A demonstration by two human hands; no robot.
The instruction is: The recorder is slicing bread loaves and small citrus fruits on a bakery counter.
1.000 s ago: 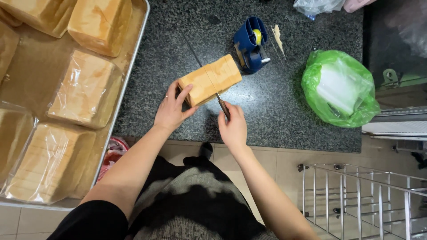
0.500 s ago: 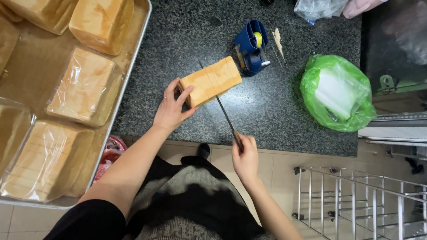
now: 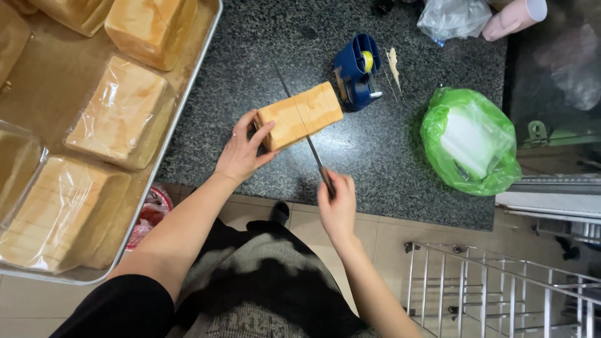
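A golden loaf of bread (image 3: 300, 116) lies on the dark speckled counter (image 3: 263, 56). My left hand (image 3: 243, 150) presses on the loaf's near end, fingers spread over it. My right hand (image 3: 337, 205) grips the handle of a long bread knife (image 3: 300, 122). Its blade runs across the loaf's middle, the tip reaching past the far side.
A metal tray (image 3: 181, 106) on the left holds several bagged and bare loaves. A blue tape dispenser (image 3: 355, 72) stands just behind the loaf. A green plastic bag (image 3: 469, 141) lies to the right. A wire rack (image 3: 501, 288) stands low on the right.
My right hand pulled the knife back toward me, then pushed it forward again, so the blade lies across the loaf's middle. My left hand has stayed on the loaf.
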